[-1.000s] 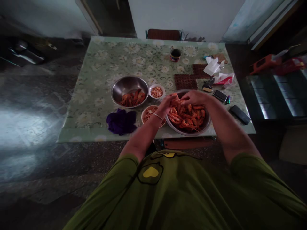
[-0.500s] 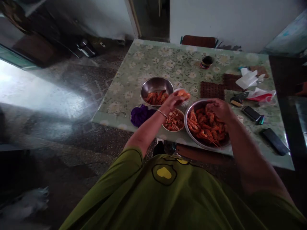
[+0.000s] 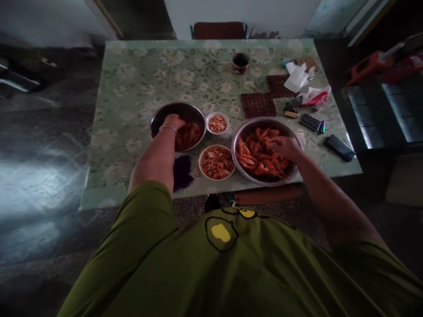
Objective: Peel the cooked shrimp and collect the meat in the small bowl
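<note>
My left hand (image 3: pixel 173 120) reaches down into the left metal bowl (image 3: pixel 155 115), which holds cooked shrimp (image 3: pixel 191 134). Its fingertips are hidden in the dark of the bowl, so their grip does not show. Over the large metal basin (image 3: pixel 235 164) on the right, my right hand (image 3: pixel 284 147) has its fingers bent together on a shrimp in the heap of whole orange shrimp (image 3: pixel 259 147). Between the two stand a small white bowl (image 3: pixel 226 119) of peeled shrimp (image 3: pixel 217 124) and a bowl (image 3: pixel 200 165) of shrimp heads and shells (image 3: pixel 217 162).
A purple cloth (image 3: pixel 183 172) lies by my left forearm. Farther right on the flowered tablecloth (image 3: pixel 132 88) are brown woven mats (image 3: pixel 258 105), a can (image 3: pixel 240 64), crumpled tissue (image 3: pixel 297 77), a phone (image 3: pixel 310 122) and a dark case (image 3: pixel 339 147). A chair (image 3: pixel 218 30) stands behind the table.
My left hand has moved left from beside the small white bowl into the left metal bowl. My right hand has gone lower among the shrimp. The view has turned right.
</note>
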`<state>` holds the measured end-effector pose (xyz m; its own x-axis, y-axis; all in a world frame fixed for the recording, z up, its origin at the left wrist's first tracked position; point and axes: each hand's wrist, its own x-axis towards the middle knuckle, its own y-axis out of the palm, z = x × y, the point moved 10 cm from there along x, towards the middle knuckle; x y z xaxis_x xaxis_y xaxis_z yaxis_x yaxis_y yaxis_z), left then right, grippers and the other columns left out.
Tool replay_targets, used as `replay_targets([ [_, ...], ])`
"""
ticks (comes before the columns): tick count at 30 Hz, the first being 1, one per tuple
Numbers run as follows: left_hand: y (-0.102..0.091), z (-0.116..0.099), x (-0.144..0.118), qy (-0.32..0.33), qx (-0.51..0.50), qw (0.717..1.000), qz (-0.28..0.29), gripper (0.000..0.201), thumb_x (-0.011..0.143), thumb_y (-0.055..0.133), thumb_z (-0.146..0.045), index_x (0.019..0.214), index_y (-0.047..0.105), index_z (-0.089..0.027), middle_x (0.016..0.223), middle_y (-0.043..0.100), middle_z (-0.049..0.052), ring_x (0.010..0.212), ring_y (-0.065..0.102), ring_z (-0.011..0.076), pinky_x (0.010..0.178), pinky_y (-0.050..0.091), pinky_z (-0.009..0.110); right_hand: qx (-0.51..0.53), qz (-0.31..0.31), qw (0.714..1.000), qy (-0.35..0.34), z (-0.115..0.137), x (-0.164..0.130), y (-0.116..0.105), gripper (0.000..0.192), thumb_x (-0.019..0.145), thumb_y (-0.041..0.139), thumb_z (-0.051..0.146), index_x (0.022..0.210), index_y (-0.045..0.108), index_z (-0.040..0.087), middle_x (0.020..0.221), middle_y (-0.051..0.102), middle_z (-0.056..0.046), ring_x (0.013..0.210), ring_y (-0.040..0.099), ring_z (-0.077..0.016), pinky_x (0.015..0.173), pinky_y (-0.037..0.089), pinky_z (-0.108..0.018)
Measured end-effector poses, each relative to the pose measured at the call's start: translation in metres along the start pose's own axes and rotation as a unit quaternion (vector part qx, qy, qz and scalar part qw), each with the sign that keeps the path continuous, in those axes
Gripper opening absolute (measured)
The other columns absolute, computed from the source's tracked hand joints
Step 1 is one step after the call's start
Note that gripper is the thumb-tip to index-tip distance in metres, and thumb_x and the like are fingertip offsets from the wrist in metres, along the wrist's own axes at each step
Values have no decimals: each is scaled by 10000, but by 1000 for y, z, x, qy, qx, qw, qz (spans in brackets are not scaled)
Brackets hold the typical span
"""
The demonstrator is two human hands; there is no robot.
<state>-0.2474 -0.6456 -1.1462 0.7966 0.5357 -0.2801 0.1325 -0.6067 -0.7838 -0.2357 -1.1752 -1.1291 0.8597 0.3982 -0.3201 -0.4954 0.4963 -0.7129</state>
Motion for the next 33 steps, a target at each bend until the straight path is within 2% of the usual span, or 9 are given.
replay_targets([
  [3,-21,-4,-11,-39,103,993,-37,174,837,817,-164,861,648,-128,1030,707,109,1271,551,347,1195,373,546,-73,43,996,-14,18,4,28,286,971,594,339,1126,790,199,1074,801,-71,997,737,-247,916,550,-338],
  [6,-36,-43,-51,23,136,984,-112,259,976,658,-256,1205,698,-140,1337,667,152,1286,574,334,1161,415,483,-167,89,982,-9,39,16,64,289,994,596,367,1088,799,184,1102,798,-105,1030,731,-274,891,535,-333],
  [12,15,-117,-158,216,0,975,-43,227,939,640,-250,1109,779,-191,1175,737,133,1174,647,297,1116,451,397,-252,109,960,53,52,36,100,310,935,688,337,1146,784,131,1182,777,-200,1143,725,-329,901,540,-334],
  [15,44,-138,-193,257,-90,962,17,190,862,709,-219,1034,789,-217,1178,751,112,1209,648,297,1144,441,384,-250,82,964,36,60,35,88,324,939,664,350,1168,773,149,1232,766,-182,1162,720,-323,908,531,-333],
  [18,67,-166,-212,279,-177,941,77,290,768,779,-169,1052,790,-230,1264,743,102,1320,606,311,1199,407,390,-245,32,969,4,75,28,51,290,945,626,293,1181,749,177,1186,776,-144,1111,721,-297,900,507,-321],
  [23,105,-206,-222,272,-277,909,152,350,708,845,-145,1047,800,-220,1133,774,106,1253,658,321,1093,488,355,-209,3,962,-177,127,13,3,298,935,663,308,1199,744,196,1214,756,-117,1146,662,-309,968,470,-345],
  [26,123,-202,-215,238,-249,930,129,177,779,794,-157,950,815,-198,873,763,83,1010,713,305,982,520,357,-120,-32,964,-233,138,11,-4,308,963,649,319,1216,756,178,1248,749,-114,1167,653,-286,1003,477,-332],
  [28,125,-185,-207,194,-264,941,86,96,798,765,-151,879,805,-186,783,734,61,939,705,285,925,530,343,-71,-73,978,-180,123,21,1,301,992,613,321,1178,772,146,1154,779,-105,1061,693,-239,931,517,-288],
  [33,119,-144,-207,108,-353,929,24,69,809,751,-172,861,780,-208,698,677,0,838,688,217,786,525,269,-122,-12,992,1,75,43,72,387,971,635,446,838,788,115,802,783,-103,785,729,-184,714,547,-211],
])
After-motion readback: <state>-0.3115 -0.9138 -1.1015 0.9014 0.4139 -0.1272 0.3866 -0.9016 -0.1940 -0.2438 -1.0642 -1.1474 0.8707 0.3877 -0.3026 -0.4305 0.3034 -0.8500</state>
